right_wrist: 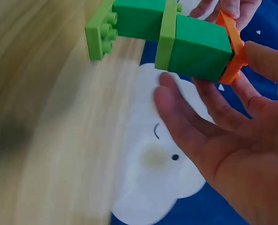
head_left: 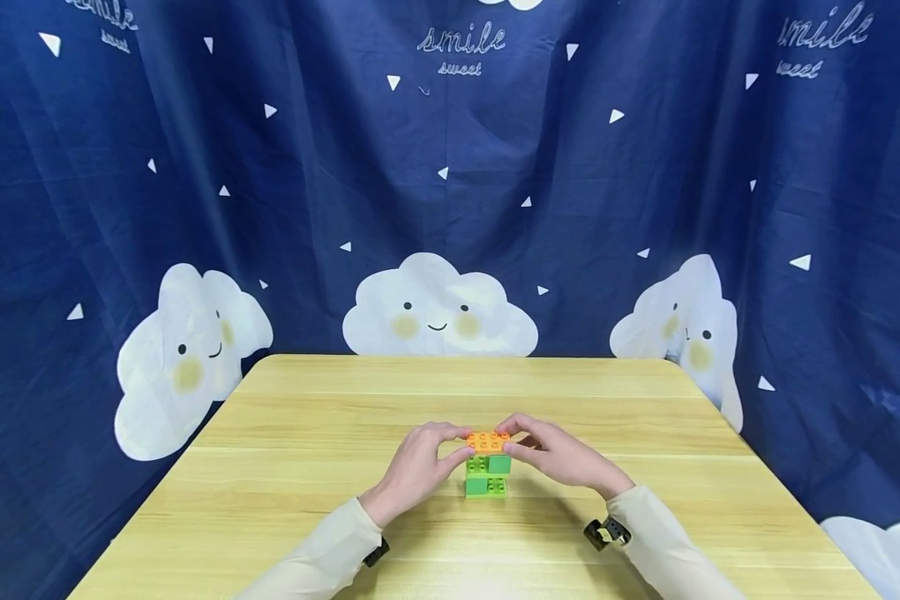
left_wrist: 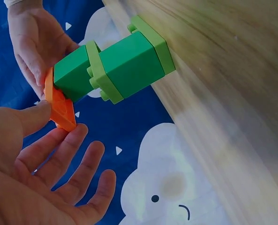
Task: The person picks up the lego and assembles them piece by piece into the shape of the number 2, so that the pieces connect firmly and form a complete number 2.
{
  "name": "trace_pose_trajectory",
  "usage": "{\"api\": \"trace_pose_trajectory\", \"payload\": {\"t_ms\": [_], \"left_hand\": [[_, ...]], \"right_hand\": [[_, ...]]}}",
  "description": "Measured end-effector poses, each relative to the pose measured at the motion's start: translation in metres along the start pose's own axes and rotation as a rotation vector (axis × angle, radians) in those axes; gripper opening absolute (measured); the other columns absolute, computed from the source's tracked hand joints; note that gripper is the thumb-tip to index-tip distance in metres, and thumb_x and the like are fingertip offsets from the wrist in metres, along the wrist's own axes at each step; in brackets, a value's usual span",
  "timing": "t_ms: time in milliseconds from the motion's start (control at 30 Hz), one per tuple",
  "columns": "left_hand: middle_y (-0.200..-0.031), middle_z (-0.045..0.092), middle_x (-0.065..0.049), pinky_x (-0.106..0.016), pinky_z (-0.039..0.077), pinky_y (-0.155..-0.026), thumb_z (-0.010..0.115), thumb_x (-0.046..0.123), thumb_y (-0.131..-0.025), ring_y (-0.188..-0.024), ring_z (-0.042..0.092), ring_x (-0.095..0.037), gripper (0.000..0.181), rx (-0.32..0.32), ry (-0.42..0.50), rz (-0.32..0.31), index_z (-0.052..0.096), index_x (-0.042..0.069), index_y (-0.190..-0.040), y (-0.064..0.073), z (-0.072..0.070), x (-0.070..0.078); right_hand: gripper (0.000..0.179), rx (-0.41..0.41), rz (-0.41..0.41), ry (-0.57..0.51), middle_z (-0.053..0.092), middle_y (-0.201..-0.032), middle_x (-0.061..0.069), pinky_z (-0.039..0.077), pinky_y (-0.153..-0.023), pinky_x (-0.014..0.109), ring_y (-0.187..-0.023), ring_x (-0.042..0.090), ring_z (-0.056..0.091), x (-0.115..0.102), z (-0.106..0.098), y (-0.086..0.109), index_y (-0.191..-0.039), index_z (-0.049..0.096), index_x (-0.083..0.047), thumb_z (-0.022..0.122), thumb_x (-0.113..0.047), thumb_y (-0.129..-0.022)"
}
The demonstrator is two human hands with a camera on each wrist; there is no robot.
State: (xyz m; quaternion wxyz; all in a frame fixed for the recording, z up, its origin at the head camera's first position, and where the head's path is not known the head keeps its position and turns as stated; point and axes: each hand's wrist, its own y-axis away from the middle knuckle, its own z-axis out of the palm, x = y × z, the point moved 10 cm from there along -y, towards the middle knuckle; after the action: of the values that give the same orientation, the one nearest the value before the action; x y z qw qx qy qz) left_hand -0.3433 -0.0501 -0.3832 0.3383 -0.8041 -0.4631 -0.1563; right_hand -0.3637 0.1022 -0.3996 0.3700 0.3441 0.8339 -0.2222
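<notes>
A stack of toy building bricks stands on the wooden table. Its lowest layer is a light green plate [left_wrist: 155, 42], with a dark green block [left_wrist: 134, 63] on the left half. Above that comes a second light green plate [right_wrist: 167, 35], then another dark green block [right_wrist: 202, 47] on the right half. The orange plate [head_left: 487, 442] lies across the top, its left half overhanging. My left hand [head_left: 420, 458] pinches the orange plate's left end between thumb and fingers. At its right end, my right hand [head_left: 562, 454] pinches it with thumb and index finger, other fingers extended beside the stack.
The wooden table [head_left: 307, 400] has rounded far corners. Behind it hangs a dark blue curtain [head_left: 307, 167] with white clouds and triangles. Dark wrist straps [head_left: 607, 532] sit at the pale sleeves [head_left: 663, 533].
</notes>
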Motion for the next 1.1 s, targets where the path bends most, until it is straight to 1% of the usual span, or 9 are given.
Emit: {"api": "trace_pose_trajectory", "payload": {"t_ms": [100,167,267,333,500,700,833,1100], "left_hand": [[-0.117,0.07,0.002,-0.045,0.048,-0.095,0.066,0.036,-0.093,-0.109,0.063,-0.019,0.035,0.0,0.0,0.001,0.069,0.017,-0.122,0.0,0.0,0.0],[-0.118,0.07,0.002,-0.045,0.048,-0.095,0.065,0.036,-0.093,-0.109,0.063,-0.019,0.036,0.0,0.001,0.001,0.069,0.017,-0.122,-0.001,0.001,0.0],[-0.118,0.07,0.002,-0.045,0.049,-0.095,0.065,0.036,-0.093,-0.11,0.063,-0.019,0.036,-0.001,-0.001,0.001,0.069,0.016,-0.122,0.0,0.001,-0.001],[-0.118,0.07,0.002,-0.045,0.049,-0.096,0.065,0.036,-0.093,-0.11,0.063,-0.019,0.036,-0.004,0.001,0.0,0.068,0.016,-0.122,0.0,0.002,-0.002],[-0.119,0.07,0.001,-0.046,0.049,-0.096,0.065,0.035,-0.093,-0.11,0.063,-0.02,0.036,-0.006,0.0,0.001,0.068,0.015,-0.123,0.0,0.002,-0.002],[-0.119,0.069,0.001,-0.045,0.049,-0.095,0.065,0.035,-0.093,-0.111,0.063,-0.02,0.036,-0.006,0.002,0.005,0.068,0.015,-0.123,0.0,0.002,-0.003],[-0.118,0.07,0.001,-0.044,0.049,-0.095,0.065,0.035,-0.093,-0.11,0.063,-0.019,0.036,-0.005,0.007,0.008,0.068,0.014,-0.123,0.0,0.002,-0.002],[-0.118,0.07,0.001,-0.044,0.049,-0.095,0.066,0.034,-0.093,-0.11,0.063,-0.019,0.036,-0.006,0.01,0.0,0.068,0.015,-0.123,-0.001,0.001,-0.001]], "right_hand": [[0.029,-0.075,0.051,-0.134,0.05,-0.133,0.011,0.053,-0.092,0.041,-0.108,0.024,0.062,0.01,0.009,0.0,-0.13,0.044,-0.019,0.046,-0.034,-0.104],[0.032,-0.111,0.082,-0.216,0.044,-0.137,0.014,0.053,-0.093,0.045,-0.109,0.028,0.061,0.016,0.014,0.001,-0.132,0.039,-0.018,0.045,-0.034,-0.104],[0.035,-0.136,0.1,-0.305,0.04,-0.139,0.016,0.053,-0.092,0.048,-0.107,0.038,0.061,0.021,0.018,0.001,-0.133,0.037,-0.018,0.046,-0.035,-0.104],[0.035,-0.142,0.1,-0.337,0.04,-0.139,0.016,0.054,-0.091,0.049,-0.105,0.044,0.06,0.023,0.02,0.0,-0.134,0.038,-0.019,0.047,-0.034,-0.104],[0.033,-0.149,0.085,-0.37,0.039,-0.136,0.015,0.055,-0.089,0.047,-0.104,0.047,0.059,0.024,0.021,0.0,-0.133,0.039,-0.018,0.046,-0.032,-0.104],[0.031,-0.16,0.073,-0.394,0.038,-0.135,0.016,0.054,-0.089,0.052,-0.102,0.046,0.059,0.022,0.021,-0.001,-0.131,0.04,-0.015,0.045,-0.03,-0.105],[0.03,-0.163,0.065,-0.404,0.037,-0.134,0.016,0.053,-0.089,0.052,-0.102,0.048,0.058,0.02,0.021,-0.001,-0.13,0.04,-0.013,0.045,-0.029,-0.105],[0.031,-0.162,0.045,-0.356,0.039,-0.132,0.016,0.054,-0.089,0.045,-0.101,0.046,0.059,0.018,0.021,-0.001,-0.129,0.04,-0.013,0.044,-0.031,-0.105]]}}
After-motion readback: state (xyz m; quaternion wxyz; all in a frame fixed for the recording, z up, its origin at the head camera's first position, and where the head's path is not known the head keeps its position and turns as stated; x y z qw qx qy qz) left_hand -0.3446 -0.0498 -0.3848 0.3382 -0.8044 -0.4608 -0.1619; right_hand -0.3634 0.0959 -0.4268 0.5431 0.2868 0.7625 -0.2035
